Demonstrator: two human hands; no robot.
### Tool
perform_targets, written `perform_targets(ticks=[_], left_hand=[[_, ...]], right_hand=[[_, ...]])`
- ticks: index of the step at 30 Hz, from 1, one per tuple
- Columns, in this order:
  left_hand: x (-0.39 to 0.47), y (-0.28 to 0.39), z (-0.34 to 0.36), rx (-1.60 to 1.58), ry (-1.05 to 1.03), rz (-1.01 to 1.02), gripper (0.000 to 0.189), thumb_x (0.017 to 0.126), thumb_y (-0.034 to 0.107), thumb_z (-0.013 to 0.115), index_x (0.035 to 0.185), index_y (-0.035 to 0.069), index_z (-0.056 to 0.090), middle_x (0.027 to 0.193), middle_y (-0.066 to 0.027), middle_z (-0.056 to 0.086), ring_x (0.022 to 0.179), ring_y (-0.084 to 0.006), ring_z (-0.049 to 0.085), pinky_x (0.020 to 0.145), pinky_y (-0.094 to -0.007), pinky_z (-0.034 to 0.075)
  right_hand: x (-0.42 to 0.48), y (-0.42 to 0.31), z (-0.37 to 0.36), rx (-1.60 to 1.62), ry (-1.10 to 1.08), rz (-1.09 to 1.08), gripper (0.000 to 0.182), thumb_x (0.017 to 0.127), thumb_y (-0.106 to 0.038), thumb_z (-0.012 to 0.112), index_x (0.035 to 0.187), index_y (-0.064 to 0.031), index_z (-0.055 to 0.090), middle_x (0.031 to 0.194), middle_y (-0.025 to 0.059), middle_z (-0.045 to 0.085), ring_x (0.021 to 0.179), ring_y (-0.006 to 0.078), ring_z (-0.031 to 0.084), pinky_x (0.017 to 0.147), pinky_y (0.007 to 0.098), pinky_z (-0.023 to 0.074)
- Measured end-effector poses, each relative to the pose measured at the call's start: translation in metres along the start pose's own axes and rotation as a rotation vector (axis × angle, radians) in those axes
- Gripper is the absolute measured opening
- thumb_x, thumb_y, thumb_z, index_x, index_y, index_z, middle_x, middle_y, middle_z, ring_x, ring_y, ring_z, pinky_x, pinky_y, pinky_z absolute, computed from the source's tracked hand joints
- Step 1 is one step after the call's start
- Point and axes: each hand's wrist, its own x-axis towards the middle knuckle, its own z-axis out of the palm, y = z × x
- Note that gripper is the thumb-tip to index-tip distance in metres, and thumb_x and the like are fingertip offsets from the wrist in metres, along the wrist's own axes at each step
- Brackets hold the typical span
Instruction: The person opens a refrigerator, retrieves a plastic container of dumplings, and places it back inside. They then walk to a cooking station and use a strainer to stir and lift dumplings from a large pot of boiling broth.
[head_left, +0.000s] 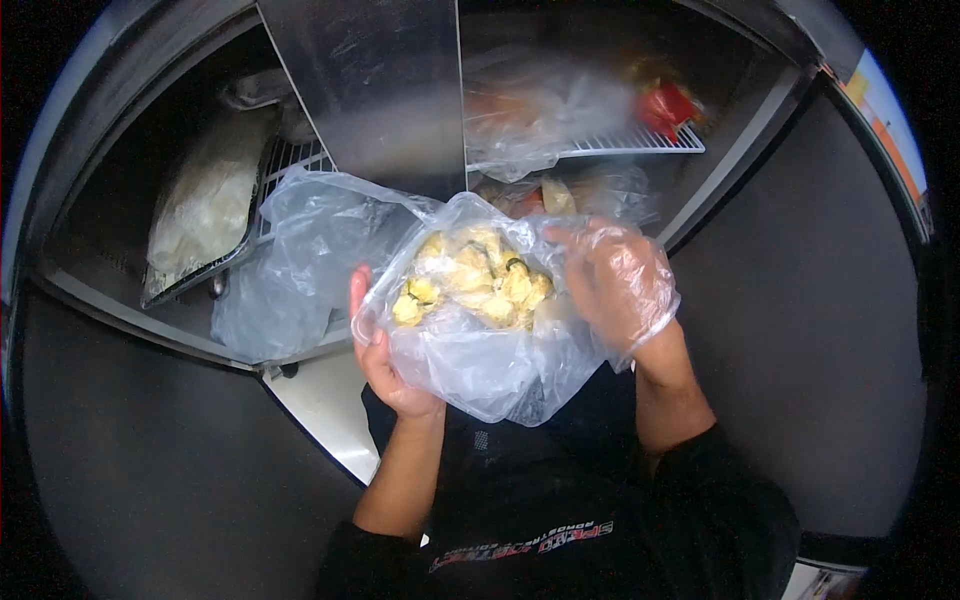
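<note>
Before my chest is a clear plastic bag (480, 367), its mouth spread wide, with pale yellow lumps of food (495, 281) inside; what food they are I cannot tell. My left hand (390, 367), bare, holds the bag from below and at its left edge. Thin clear plastic covers my right hand (619, 274), whose fingers are at the bag's right rim; whether this is a glove or part of the bag is unclear. More crumpled clear plastic (300, 262) spreads to the left, over the edge of a refrigerator compartment.
Ahead stands an open refrigerator with a metal centre post (390, 90). On the left, a tray (247, 247) holds a plastic-wrapped pale item (206, 202). Bagged items and a red packet (665, 109) rest on a white wire shelf (637, 142) at right. Dark doors (810, 322) flank both sides.
</note>
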Motion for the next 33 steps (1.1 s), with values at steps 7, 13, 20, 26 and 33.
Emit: perform_targets(ticks=[7, 13, 20, 26, 33], left_hand=[[-0.006, 0.003, 0.001, 0.205, 0.001, -0.004, 0.073, 0.086, 0.029, 0.047, 0.144, -0.010, 0.025, 0.149, -0.0209, 0.031, 0.132, -0.0315, 0.040, 0.109, -0.0425, 0.033], [-0.021, 0.002, 0.024, 0.225, 0.005, 0.033, 0.074, 0.084, 0.025, 0.050, 0.143, -0.011, 0.024, 0.149, -0.0218, 0.031, 0.133, -0.0307, 0.038, 0.110, -0.0414, 0.031], [-0.020, 0.002, 0.019, 0.284, -0.010, 0.040, 0.074, 0.088, 0.033, 0.048, 0.144, -0.008, 0.024, 0.149, -0.0198, 0.030, 0.135, -0.0314, 0.036, 0.110, -0.0442, 0.031], [-0.017, 0.006, 0.021, 0.224, 0.004, 0.023, 0.074, 0.086, 0.029, 0.049, 0.144, -0.009, 0.024, 0.147, -0.0207, 0.032, 0.132, -0.0312, 0.039, 0.109, -0.0428, 0.033], [-0.017, 0.006, 0.018, 0.188, -0.001, -0.006, 0.075, 0.085, 0.028, 0.048, 0.145, -0.009, 0.022, 0.146, -0.0212, 0.032, 0.131, -0.0316, 0.041, 0.108, -0.0432, 0.034]], right_hand=[[0.014, -0.026, 0.003, 0.303, 0.064, -0.097, 0.029, 0.085, -0.017, 0.067, 0.110, -0.0027, 0.065, 0.087, 0.0169, 0.065, 0.072, 0.0289, 0.066, 0.065, 0.0382, 0.0543], [0.011, -0.056, 0.022, 0.022, -0.273, 0.119, 0.051, 0.083, -0.032, 0.068, 0.126, -0.0085, 0.055, 0.111, 0.0181, 0.058, 0.086, 0.0320, 0.065, 0.069, 0.0419, 0.0543], [0.010, -0.049, 0.023, 0.203, -0.234, 0.204, 0.040, 0.076, -0.021, 0.071, 0.112, -0.0061, 0.061, 0.112, 0.0168, 0.054, 0.092, 0.0348, 0.063, 0.076, 0.0414, 0.0527], [0.010, -0.028, 0.025, 0.510, -0.061, 0.090, 0.034, 0.072, -0.009, 0.071, 0.103, 0.0005, 0.063, 0.106, 0.0174, 0.060, 0.100, 0.0337, 0.060, 0.089, 0.0369, 0.0472], [0.011, -0.024, 0.021, 0.562, -0.076, 0.096, 0.032, 0.075, -0.011, 0.070, 0.105, 0.0011, 0.065, 0.102, 0.0190, 0.062, 0.096, 0.0343, 0.062, 0.085, 0.0386, 0.0493]])
